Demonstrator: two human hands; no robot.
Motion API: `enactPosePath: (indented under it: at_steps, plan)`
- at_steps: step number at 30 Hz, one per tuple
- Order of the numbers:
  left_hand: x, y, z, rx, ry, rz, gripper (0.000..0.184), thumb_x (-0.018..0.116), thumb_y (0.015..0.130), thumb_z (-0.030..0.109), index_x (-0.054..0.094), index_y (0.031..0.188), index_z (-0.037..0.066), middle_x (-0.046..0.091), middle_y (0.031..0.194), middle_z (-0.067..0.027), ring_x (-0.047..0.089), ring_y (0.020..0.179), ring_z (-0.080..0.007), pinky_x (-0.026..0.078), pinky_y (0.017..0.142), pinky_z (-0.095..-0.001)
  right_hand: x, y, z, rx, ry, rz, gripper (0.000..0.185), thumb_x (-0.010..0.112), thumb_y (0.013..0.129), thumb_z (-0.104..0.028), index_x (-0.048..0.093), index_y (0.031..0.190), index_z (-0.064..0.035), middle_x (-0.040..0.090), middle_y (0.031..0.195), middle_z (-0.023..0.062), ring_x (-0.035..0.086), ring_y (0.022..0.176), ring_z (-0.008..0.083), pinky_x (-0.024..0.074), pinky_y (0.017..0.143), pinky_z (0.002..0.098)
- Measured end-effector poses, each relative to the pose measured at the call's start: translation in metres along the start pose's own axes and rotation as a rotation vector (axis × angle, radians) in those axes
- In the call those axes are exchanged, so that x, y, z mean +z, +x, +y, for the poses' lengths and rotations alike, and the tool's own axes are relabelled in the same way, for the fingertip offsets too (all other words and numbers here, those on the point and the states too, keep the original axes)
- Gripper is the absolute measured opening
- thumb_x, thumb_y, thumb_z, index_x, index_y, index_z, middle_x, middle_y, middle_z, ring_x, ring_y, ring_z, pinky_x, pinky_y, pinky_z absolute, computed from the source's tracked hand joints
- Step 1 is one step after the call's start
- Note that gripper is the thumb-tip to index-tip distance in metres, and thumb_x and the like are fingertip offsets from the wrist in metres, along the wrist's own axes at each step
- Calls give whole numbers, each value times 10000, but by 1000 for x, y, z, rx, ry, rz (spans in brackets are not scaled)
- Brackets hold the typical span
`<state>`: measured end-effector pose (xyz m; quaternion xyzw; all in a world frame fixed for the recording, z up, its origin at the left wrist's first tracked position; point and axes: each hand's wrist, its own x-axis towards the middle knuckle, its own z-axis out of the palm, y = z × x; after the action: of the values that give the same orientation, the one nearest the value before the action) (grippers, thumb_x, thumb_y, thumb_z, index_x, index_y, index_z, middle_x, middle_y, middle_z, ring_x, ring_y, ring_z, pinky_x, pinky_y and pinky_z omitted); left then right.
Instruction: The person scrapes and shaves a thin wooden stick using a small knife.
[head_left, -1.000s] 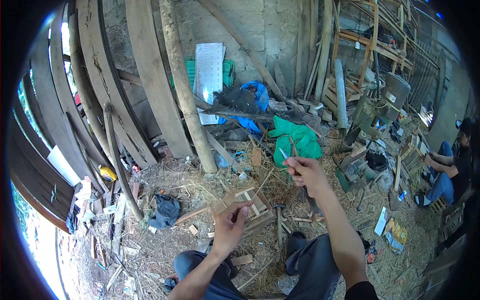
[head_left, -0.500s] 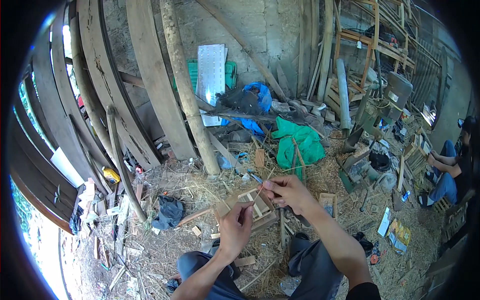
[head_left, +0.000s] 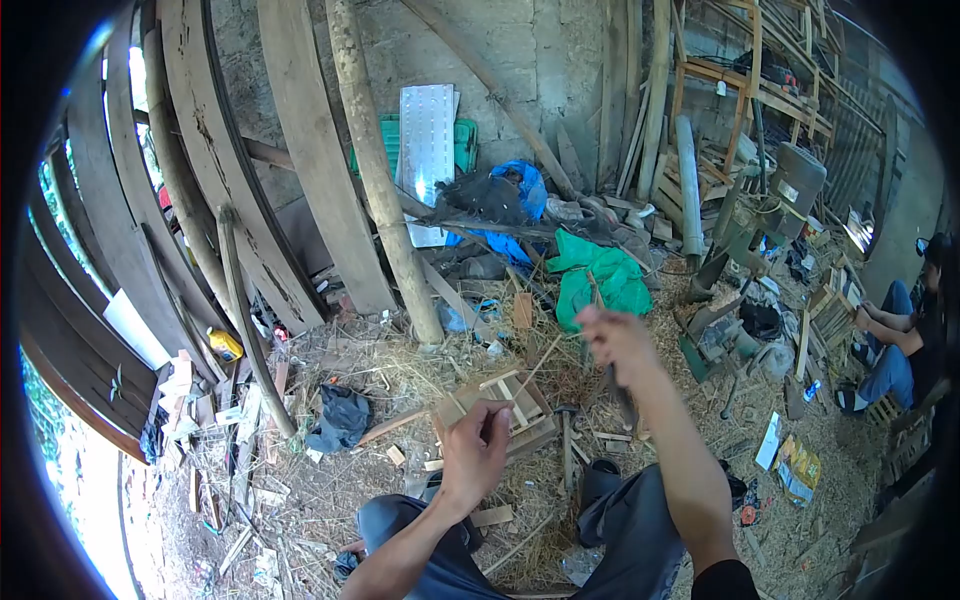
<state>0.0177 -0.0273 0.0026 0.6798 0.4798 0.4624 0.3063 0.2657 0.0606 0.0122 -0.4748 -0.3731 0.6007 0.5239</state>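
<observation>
From where I stand, the slatted wooden box (head_left: 532,436) sits on the littered ground just beyond the left hand (head_left: 474,458), which partly covers it and is the nearer of the 2. A thin stick (head_left: 541,366) slants up and right past that hand's curled fingers; I can't tell whether they pinch it. The right hand (head_left: 622,348), curled and blurred, hangs farther out, before the green plastic sheet (head_left: 605,278); its grip is unclear. A hammer (head_left: 567,440) lies just right of the box.
</observation>
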Motion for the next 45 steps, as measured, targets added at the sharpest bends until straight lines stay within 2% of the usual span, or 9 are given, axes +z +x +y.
enactPosePath:
  at_steps: [2, 9, 11, 12, 15, 21, 31, 40, 45]
  plan:
    - [-8, 2, -4, -31, -98, -1, 159, 539, 934, 113, 623, 978, -15, 477, 587, 1, 401, 528, -49, 340, 487, -237, -16, -1, -8, -154, 25, 145, 273, 605, 910, -269, 638, 931, 2, 513, 657, -31, 324, 448, 25, 235, 395, 201]
    - [-10, 16, -18, -297, -574, -107, 193, 485, 975, 146, 608, 998, 1, 461, 658, 33, 364, 546, -33, 310, 484, -201, 38, -36, -3, -86, -320, -37, 358, 486, 973, -322, 636, 908, -4, 546, 636, -15, 437, 510, 40, 303, 443, 211]
    - [-10, 14, -13, -287, -569, -128, 203, 481, 979, 165, 584, 1028, -4, 446, 682, 33, 335, 550, -27, 286, 482, -191, 47, -33, 7, -395, -569, -1, 326, 442, 993, -260, 625, 917, -2, 605, 689, 20, 474, 551, 55, 351, 491, 223]
    - [-9, 13, -10, -273, -576, -143, 221, 478, 984, 184, 559, 1058, -8, 432, 707, 34, 307, 554, -20, 262, 480, -180, 49, -33, 8, -401, -526, -52, 278, 424, 997, -208, 599, 1007, 9, 635, 729, 49, 518, 600, 68, 385, 533, 231]
    - [-10, 8, 0, -292, -628, -161, 227, 476, 985, 190, 557, 1059, -8, 426, 701, 30, 304, 561, -24, 261, 484, -184, 57, -34, 10, -394, -278, -98, 280, 457, 990, -222, 547, 1166, -25, 593, 710, 54, 359, 473, 30, 284, 436, 202]
    - [-13, 4, 6, -252, -577, -173, 223, 458, 994, 188, 583, 1046, 10, 474, 681, 24, 399, 595, -27, 331, 512, -192, 68, -59, -13, -231, 36, -174, 264, 499, 969, -210, 537, 1166, -37, 557, 674, 46, 328, 468, 9, 261, 433, 175]
    - [-12, 2, 16, -197, -505, -150, 173, 497, 972, 130, 586, 1029, -8, 509, 694, 19, 455, 636, -33, 380, 583, -191, 69, -58, -10, -278, -32, -256, 233, 488, 971, -194, 560, 1113, -25, 543, 643, 40, 332, 468, 10, 266, 437, 172]
    - [-17, 2, 17, -298, -673, -189, 197, 452, 993, 156, 580, 1001, 7, 493, 696, 19, 403, 603, -32, 320, 527, -185, 80, -65, 0, -227, -262, -511, 198, 527, 957, -169, 572, 1082, -23, 616, 715, 35, 443, 534, 19, 317, 468, 179]
    - [-21, 1, 15, -263, -665, -253, 204, 442, 999, 171, 569, 979, 13, 465, 693, 25, 381, 607, -38, 315, 538, -194, 80, -68, -10, -147, -227, -494, 190, 536, 951, -173, 590, 1048, -18, 587, 688, 5, 436, 547, 16, 307, 469, 186]
